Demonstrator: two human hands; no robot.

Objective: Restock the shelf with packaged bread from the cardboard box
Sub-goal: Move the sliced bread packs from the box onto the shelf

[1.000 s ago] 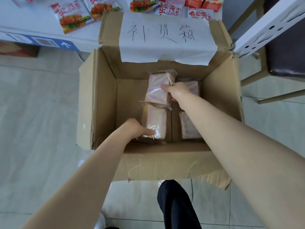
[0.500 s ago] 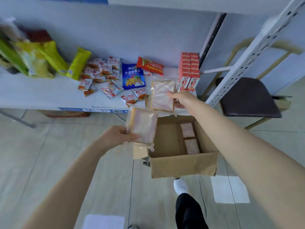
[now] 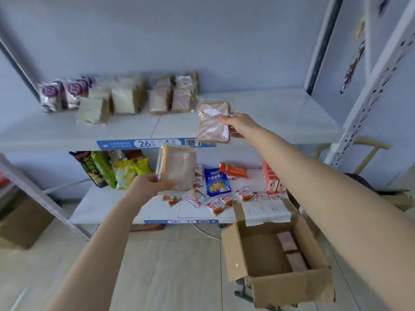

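Note:
My right hand (image 3: 241,124) grips a clear-wrapped bread pack (image 3: 213,123) by its right edge, raised at the front lip of the upper white shelf (image 3: 280,117). My left hand (image 3: 149,184) holds a second bread pack (image 3: 176,168) upright, lower, in front of the shelf's blue price strip. Rows of similar bread packs (image 3: 173,95) stand at the back left of the upper shelf. The open cardboard box (image 3: 276,250) sits on the floor at the lower right with two bread packs (image 3: 292,252) left inside along its right wall.
The lower shelf (image 3: 107,205) carries snack bags, small red-and-white sachets, a blue packet and red cartons. A perforated white upright (image 3: 372,86) rises at the right, with a dark-seated chair behind it. Another cardboard box (image 3: 22,223) stands at the far left on the tiled floor.
Both hands lifted a bread pack each out of the box and rose to shelf height. My view swung up from the box to the upper shelf.

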